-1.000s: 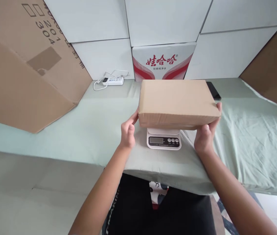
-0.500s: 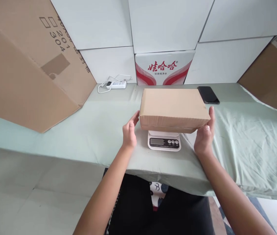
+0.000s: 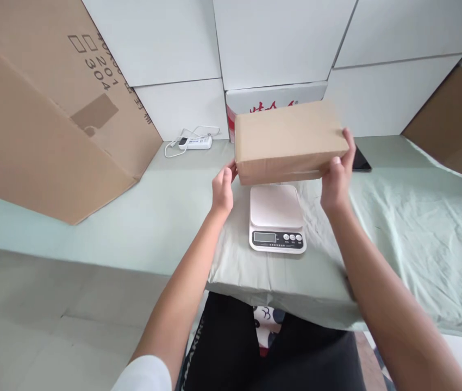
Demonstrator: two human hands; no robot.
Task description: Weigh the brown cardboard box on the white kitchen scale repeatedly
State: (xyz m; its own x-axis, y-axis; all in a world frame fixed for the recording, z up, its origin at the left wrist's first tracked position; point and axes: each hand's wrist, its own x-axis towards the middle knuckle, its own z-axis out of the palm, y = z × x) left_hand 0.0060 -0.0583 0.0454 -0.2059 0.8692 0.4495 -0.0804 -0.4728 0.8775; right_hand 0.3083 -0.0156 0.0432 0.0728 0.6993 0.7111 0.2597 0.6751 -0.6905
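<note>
A closed brown cardboard box is held up between my two hands, its right end tilted slightly higher. My left hand presses its left end, with the fingertips hidden behind the corner. On the right end my right hand grips the corner, thumb in front and fingers along the side. Below and in front of the box, a white digital kitchen scale lies on the table with its platform bare. Its display shows no readable digits.
Green cloth covers the table. Behind the box stand white cartons and a carton with red print. A power strip with a white cable and a partly hidden phone lie at the back. Large cardboard boxes flank both sides.
Both hands have lifted the cardboard box up and away from me, off the scale. The scale's platform is now uncovered, and the box hides part of the red-print carton and the phone.
</note>
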